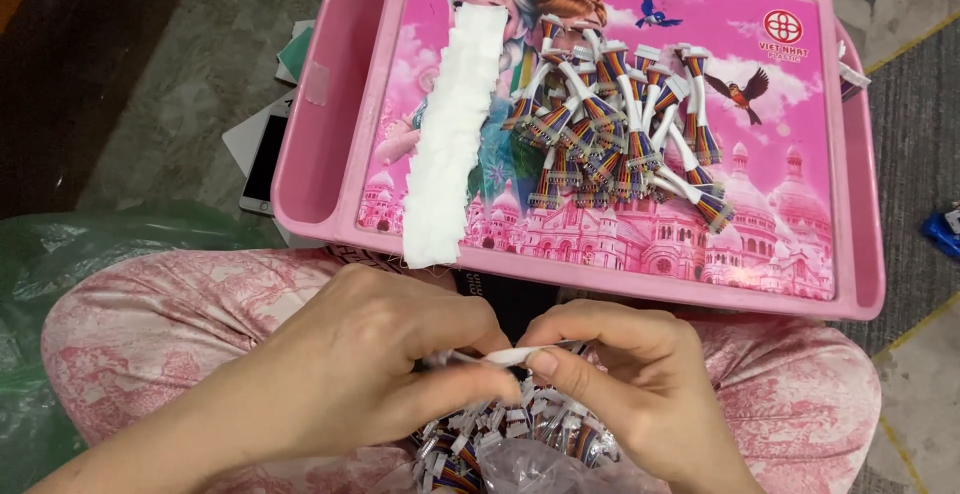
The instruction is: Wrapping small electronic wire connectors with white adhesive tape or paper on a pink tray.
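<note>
The left hand [400, 354] and the right hand [625, 379] meet at 6 o'clock over the lap, fingertips of both pinched together on a thin white-wrapped wire piece [510, 356] held crosswise between them. Just below, at the frame's bottom edge, a clear bag of loose wire connectors [520, 444] sits between the knees, partly cut off and hard to make out. Little free room lies between the hands and the near rim of the pink tray worktop [860, 204], which fills 12 o'clock. On the tray a heap of finished wire bundles [620, 124] lies toward 1 o'clock, and a strip of white tape pieces [455, 139] runs down at 11 o'clock, its lower end overhanging the near rim. A phone [265, 159] at 9 o'clock is half hidden under the tray. A green plastic bag [40, 264] crowds the left knee at 8 o'clock.
</note>
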